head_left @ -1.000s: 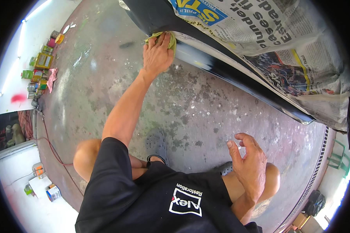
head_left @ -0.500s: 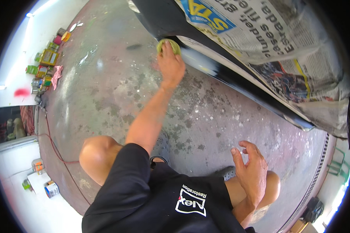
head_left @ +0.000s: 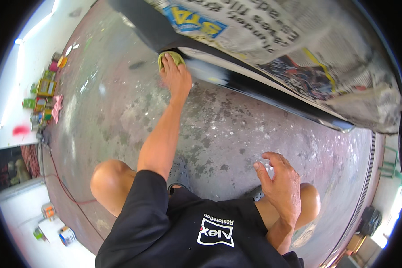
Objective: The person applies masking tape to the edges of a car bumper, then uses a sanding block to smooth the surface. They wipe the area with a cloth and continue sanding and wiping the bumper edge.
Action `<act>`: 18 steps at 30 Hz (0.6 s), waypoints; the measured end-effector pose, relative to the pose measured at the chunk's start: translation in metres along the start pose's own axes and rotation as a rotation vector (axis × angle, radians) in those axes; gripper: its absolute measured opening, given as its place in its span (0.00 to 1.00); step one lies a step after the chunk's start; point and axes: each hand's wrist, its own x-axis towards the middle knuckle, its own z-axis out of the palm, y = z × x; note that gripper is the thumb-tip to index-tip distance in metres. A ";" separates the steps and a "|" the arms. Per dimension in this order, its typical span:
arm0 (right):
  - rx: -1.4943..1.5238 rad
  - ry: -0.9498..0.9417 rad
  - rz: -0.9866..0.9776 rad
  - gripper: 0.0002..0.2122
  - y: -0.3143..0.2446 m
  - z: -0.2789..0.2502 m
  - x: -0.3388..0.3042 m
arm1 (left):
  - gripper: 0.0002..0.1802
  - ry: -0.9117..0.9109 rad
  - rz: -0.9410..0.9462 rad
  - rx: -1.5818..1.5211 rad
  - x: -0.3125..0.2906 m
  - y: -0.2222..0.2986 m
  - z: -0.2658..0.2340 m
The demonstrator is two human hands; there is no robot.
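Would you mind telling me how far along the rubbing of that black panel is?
Newspaper already masks the upper bodywork. The left hand presses a green pad on the glossy black panel; the right hand is empty. How much panel remains cannot be judged.

**A:** ok where's everything sitting? the panel [head_left: 263, 87] runs across the top, slanting down toward the right; newspaper [head_left: 299, 40] lies over its upper part, behind the bare strip

**B:** yep; left hand [head_left: 176, 78] is stretched forward with a cloth [head_left: 172, 58] under its fingers, pressed on the panel's lower edge; right hand [head_left: 279, 185] hangs above the right knee [head_left: 310, 201], near the body, well apart from the panel

**A:** floor [head_left: 219, 134] lies between knees and panel; cans [head_left: 42, 91] far left by the wall; cable [head_left: 60, 178] trails along the left
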 end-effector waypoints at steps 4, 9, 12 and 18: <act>-0.030 0.075 -0.075 0.16 0.013 -0.010 -0.012 | 0.35 -0.065 -0.051 -0.246 -0.050 0.077 -0.038; 0.011 0.035 -0.134 0.16 0.018 -0.017 -0.031 | 0.36 -0.137 0.395 -0.109 -0.083 0.120 -0.053; 0.042 -0.006 -0.124 0.17 0.025 -0.026 -0.045 | 0.38 -0.220 0.685 -0.112 -0.085 0.156 -0.040; 0.090 -0.029 -0.089 0.18 0.053 -0.027 -0.073 | 0.39 -0.202 0.949 -0.162 -0.104 0.272 -0.025</act>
